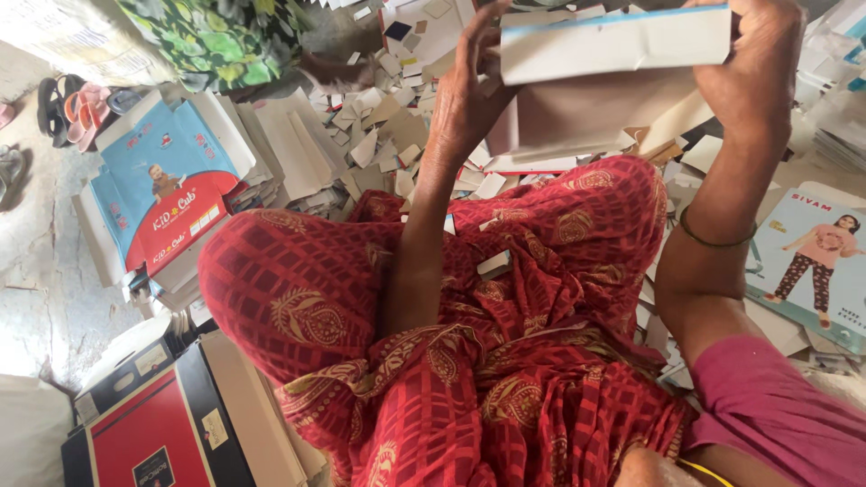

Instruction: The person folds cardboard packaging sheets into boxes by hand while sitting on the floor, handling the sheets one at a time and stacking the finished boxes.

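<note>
head view: one camera, looking down over the lap to the floor
left hand: fingers spread flat against the left edge of the box, pressing rather than pinching
right hand: wrapped over the right end of the box, thumb and fingers clamped on it
box: flat white card with a blue top edge and a creased face, held up between both hands above the knees; a brown flap hangs under it
risk, slip: the left hand only presses, so the box could likely twist out and drop among the scraps
risk, crease: the card looks thin; a hard squeeze from the right hand could buckle the face further
risk, mix-up: a fallen piece could be lost in the litter
scraps: pale grey and white offcuts, small, angular, matt
stack: glossy printed flats, blue and red, squared but sliding
skirt: soft red patterned cloth
bangle: thin, dull metal on the right wrist
sandals: on the bare floor, well apart
</note>
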